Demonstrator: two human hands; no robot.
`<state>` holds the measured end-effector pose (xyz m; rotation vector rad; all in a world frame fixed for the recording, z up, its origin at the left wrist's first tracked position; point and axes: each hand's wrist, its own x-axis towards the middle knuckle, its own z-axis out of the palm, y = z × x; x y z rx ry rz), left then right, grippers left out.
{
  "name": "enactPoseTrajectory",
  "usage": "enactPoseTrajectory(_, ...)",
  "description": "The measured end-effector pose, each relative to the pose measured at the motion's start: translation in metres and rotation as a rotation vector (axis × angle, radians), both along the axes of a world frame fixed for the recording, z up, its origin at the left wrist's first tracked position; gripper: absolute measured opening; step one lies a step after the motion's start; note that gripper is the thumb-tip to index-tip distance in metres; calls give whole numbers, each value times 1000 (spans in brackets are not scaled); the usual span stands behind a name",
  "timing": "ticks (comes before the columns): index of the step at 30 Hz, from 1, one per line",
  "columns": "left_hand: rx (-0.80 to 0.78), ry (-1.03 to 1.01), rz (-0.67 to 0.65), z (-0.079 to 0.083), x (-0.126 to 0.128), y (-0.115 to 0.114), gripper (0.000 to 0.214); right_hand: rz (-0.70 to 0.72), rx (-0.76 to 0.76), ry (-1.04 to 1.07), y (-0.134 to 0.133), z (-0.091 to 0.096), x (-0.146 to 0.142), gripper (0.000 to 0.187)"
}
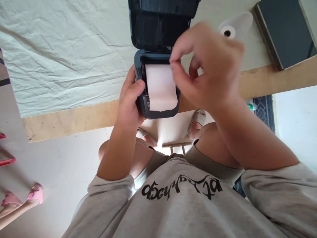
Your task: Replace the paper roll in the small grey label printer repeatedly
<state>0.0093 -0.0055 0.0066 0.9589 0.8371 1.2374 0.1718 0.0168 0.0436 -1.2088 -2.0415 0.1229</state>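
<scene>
A small dark blue-grey printer (158, 112) stands at the table's front edge with its lid (160, 23) swung open. A strip of white paper (160, 87) lies across its open bay, its torn end hanging over the front. My left hand (130, 102) grips the printer's left side, thumb on the body. My right hand (205, 66) hovers over the printer's right side, thumb and forefinger pinched together near the top right corner of the paper. Whether they hold the paper is unclear.
The table wears a pale wrinkled cloth (61, 59) with a bare wooden edge (69, 120). A white paper roll (234, 26) lies behind my right hand. A dark flat device (284, 29) sits far right. Another person's feet in pink sandals (22, 198) show at lower left.
</scene>
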Motion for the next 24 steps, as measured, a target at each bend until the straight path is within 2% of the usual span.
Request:
enactPoseTrajectory(5, 4, 0, 34, 1, 5, 0, 30, -16, -227, -375, -1, 9, -2, 18)
enactPoseTrajectory(8, 2, 24, 8, 1, 4, -1, 31, 42, -368, -456, 1, 15, -1, 32)
enactPoseTrajectory(10, -7, 40, -12, 1, 3, -2, 32, 89, -436, -430, 2, 18, 2, 35)
enactPoseTrajectory(14, -29, 21, -11, 1, 2, -3, 34, 206, -485, -114, -2, 20, 12, 38)
enactPoseTrajectory(17, -36, 7, 30, 2, 3, -3, 29, 367, -551, 390, -3, 16, 23, 36)
enactPoseTrajectory(19, -33, -28, 50, 1, 4, -2, 27, 412, -650, 769, 3, 8, 30, 32)
enactPoseTrajectory(21, -45, -67, 47, 1, 4, -1, 28, 366, -812, 949, 10, -5, 36, 36)
enactPoseTrajectory(22, -57, -70, 41, 1, 4, -1, 29, 321, -885, 940, 14, -12, 39, 40)
enactPoseTrajectory(23, -66, -60, 36, 1, 5, 0, 30, 246, -879, 919, 16, -19, 41, 40)
enactPoseTrajectory(24, -73, -44, 33, 1, 5, 0, 29, 157, -785, 903, 17, -26, 43, 37)
